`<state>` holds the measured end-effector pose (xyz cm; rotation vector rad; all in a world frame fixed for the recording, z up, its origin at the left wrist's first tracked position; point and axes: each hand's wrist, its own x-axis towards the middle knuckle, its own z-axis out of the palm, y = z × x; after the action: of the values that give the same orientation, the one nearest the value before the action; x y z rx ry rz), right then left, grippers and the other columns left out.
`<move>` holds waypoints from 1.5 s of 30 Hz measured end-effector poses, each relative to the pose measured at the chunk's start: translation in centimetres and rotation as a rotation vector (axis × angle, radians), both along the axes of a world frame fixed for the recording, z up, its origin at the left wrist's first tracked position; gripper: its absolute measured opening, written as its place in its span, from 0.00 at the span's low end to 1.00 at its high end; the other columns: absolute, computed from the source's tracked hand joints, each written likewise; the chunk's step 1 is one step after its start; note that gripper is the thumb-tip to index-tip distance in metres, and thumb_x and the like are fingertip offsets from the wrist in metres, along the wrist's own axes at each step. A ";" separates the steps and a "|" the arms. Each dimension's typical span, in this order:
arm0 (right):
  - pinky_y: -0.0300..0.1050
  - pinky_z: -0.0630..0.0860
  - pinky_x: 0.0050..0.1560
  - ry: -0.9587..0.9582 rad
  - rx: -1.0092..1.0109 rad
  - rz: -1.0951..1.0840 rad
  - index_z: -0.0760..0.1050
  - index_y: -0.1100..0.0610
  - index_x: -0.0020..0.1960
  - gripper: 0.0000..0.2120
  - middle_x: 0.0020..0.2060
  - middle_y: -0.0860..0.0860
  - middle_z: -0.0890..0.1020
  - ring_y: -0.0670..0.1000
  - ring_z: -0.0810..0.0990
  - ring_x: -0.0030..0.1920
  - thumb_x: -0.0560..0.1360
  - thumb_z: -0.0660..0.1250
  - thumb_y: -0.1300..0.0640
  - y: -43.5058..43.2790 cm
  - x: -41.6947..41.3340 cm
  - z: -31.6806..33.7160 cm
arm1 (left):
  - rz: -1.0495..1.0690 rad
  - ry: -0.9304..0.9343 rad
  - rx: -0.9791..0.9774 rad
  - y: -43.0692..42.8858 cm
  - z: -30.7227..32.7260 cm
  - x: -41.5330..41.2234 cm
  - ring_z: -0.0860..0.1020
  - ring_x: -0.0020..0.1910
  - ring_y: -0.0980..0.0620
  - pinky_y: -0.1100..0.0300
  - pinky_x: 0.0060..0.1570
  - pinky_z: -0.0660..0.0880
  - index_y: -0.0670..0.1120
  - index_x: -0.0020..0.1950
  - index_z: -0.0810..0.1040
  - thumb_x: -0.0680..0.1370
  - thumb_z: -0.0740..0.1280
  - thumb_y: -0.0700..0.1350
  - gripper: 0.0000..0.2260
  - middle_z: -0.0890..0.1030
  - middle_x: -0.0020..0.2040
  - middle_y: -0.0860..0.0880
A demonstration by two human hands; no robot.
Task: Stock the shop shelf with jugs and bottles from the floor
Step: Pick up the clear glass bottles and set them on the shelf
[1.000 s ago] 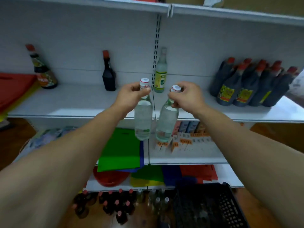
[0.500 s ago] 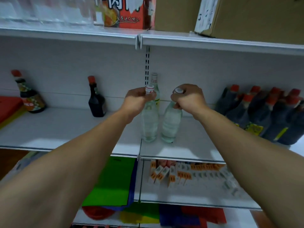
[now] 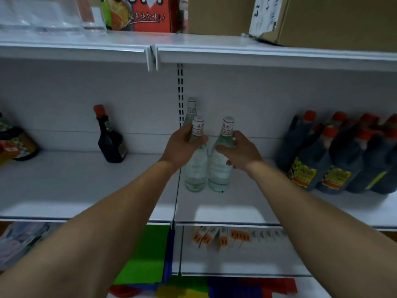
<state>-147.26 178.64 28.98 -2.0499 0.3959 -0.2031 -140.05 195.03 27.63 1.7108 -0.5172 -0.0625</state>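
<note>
Two clear glass bottles with white caps stand upright side by side on the white middle shelf [image 3: 236, 203]. My left hand [image 3: 182, 145] grips the left bottle [image 3: 196, 171] around its shoulder below the neck. My right hand [image 3: 240, 149] curls around the shoulder of the right bottle [image 3: 220, 171]. A third clear bottle [image 3: 191, 108] stands behind them against the back panel, mostly hidden by the left bottle and my left hand.
Several dark jugs with red caps [image 3: 343, 155] crowd the shelf's right end. A dark sauce bottle [image 3: 109, 138] stands left of centre, another labelled bottle [image 3: 15, 143] at the far left. Cartons [image 3: 300, 16] sit on the upper shelf, coloured bags [image 3: 148, 259] and small packets below.
Both bottles went from held in the air to standing on the shelf. My hands slid down from the caps to the bottles' shoulders.
</note>
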 end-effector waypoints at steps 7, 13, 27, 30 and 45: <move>0.39 0.77 0.33 0.048 0.073 0.034 0.63 0.42 0.63 0.26 0.52 0.47 0.79 0.53 0.84 0.41 0.71 0.73 0.49 0.2 -0.7 -2.5 | -0.026 0.036 0.241 1.8 -4.6 0.4 0.72 0.59 0.56 0.62 0.58 0.71 0.54 0.74 0.65 0.69 0.77 0.52 0.36 0.66 0.65 0.54; 0.48 0.81 0.41 0.023 0.036 -0.059 0.64 0.43 0.61 0.26 0.51 0.46 0.80 0.52 0.85 0.39 0.69 0.74 0.46 -0.8 0.2 -3.6 | 0.014 0.084 0.133 0.3 -5.6 1.0 0.78 0.54 0.52 0.56 0.54 0.77 0.53 0.64 0.69 0.68 0.78 0.47 0.28 0.78 0.54 0.55; 0.51 0.82 0.48 -0.057 0.139 -0.196 0.68 0.44 0.60 0.24 0.50 0.45 0.81 0.50 0.84 0.41 0.68 0.75 0.46 -5.3 2.6 -5.4 | 0.354 -0.021 0.218 -3.1 -7.7 2.5 0.73 0.62 0.48 0.55 0.58 0.73 0.46 0.69 0.68 0.61 0.80 0.57 0.41 0.70 0.63 0.48; 0.54 0.81 0.51 -0.052 0.111 -0.211 0.68 0.43 0.61 0.25 0.46 0.42 0.80 0.50 0.84 0.39 0.68 0.74 0.45 -5.6 3.4 -5.5 | 0.350 0.051 0.287 -3.5 -7.4 3.6 0.65 0.71 0.47 0.50 0.64 0.69 0.46 0.77 0.55 0.60 0.79 0.60 0.53 0.64 0.73 0.45; 0.55 0.80 0.54 -0.061 0.087 -0.200 0.67 0.41 0.67 0.27 0.47 0.42 0.79 0.50 0.85 0.42 0.71 0.72 0.45 -5.8 7.4 -6.3 | 0.393 0.121 0.216 -5.8 -8.1 6.4 0.69 0.70 0.46 0.47 0.65 0.70 0.52 0.77 0.54 0.62 0.77 0.62 0.51 0.67 0.74 0.51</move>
<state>-139.88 172.79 22.67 -1.9136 0.5627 -0.3620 -133.69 189.22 19.54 1.9784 -0.0797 0.0630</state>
